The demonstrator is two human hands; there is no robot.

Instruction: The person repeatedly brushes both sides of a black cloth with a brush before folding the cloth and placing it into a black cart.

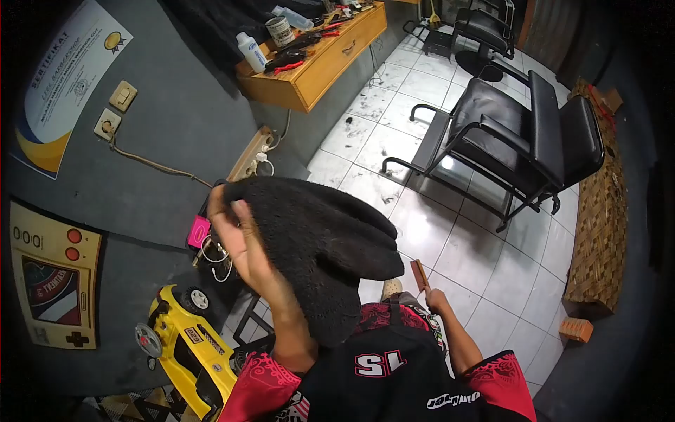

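Raised at the centre left, my left hand (242,239) is closed on a dark fluffy towel (309,239), which hangs in folds in front of my chest. The thumb lies near the towel's upper left corner. Lower and to the right, my right hand (437,301) is wrapped round the lower end of a brush (420,274) with a wooden back and reddish-brown bristles. The brush points up, over the tiled floor, apart from the towel.
A wooden drawer shelf (344,63) with bottles and tools is on the wall above. Black barber chairs (506,133) stand at the upper right. A yellow toy car (193,359) is at the lower left, and a woven bench (601,225) at the right wall.
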